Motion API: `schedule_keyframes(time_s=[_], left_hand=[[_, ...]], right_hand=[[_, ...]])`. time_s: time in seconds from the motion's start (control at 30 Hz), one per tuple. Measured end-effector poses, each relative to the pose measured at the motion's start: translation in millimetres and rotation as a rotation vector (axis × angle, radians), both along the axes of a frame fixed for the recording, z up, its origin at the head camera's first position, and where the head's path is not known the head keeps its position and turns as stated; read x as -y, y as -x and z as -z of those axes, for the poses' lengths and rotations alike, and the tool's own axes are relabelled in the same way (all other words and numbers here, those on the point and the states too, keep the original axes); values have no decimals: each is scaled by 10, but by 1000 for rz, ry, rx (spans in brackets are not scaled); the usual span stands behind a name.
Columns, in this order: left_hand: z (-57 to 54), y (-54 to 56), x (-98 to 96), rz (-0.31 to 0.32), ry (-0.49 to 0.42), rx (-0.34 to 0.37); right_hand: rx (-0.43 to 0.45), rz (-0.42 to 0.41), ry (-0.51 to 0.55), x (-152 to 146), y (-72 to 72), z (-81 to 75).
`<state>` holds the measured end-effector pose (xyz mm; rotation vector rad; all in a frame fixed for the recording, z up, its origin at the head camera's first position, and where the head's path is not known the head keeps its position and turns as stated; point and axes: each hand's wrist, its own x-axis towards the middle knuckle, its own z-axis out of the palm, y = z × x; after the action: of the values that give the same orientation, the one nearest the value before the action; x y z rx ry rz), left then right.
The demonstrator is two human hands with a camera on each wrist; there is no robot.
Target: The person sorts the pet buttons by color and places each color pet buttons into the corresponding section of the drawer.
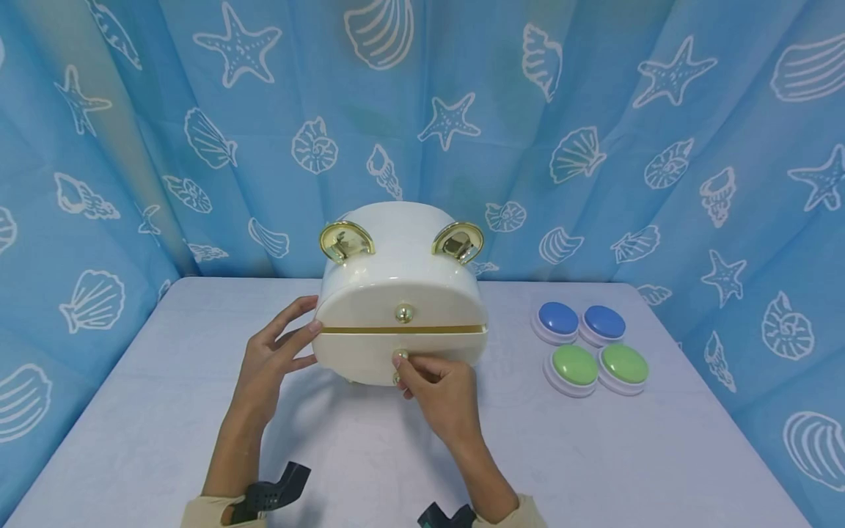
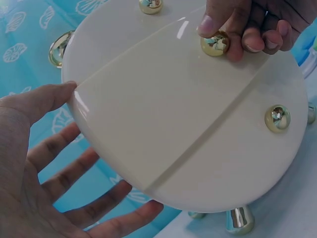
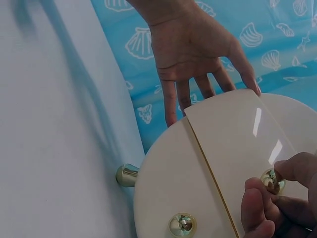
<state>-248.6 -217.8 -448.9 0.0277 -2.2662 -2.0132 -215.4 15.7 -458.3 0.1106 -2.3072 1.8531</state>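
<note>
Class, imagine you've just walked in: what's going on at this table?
A person's right hand pinches the gold knob on the middle drawer of a white cabinet; that drawer stands slightly out. Their left hand touches the cabinet's side. Two blue discs and two green discs sit to the right on the table.

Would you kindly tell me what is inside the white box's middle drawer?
No contents can be seen. The middle drawer stands slightly proud of the white box, showing a gold strip along its top edge; its front covers the interior. The right hand pinches its knob.
</note>
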Motion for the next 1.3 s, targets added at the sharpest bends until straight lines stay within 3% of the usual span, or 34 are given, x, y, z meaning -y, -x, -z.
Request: schedule_keyframes(time_s=[0.7,1.3], left_hand=[[-14,-87,12,-15,19,40],[33,-113,-22,-4,11,-3]], right_hand=[[45,-25,15,-28,-227,-19],[31,-14,64,-68,-607,8]])
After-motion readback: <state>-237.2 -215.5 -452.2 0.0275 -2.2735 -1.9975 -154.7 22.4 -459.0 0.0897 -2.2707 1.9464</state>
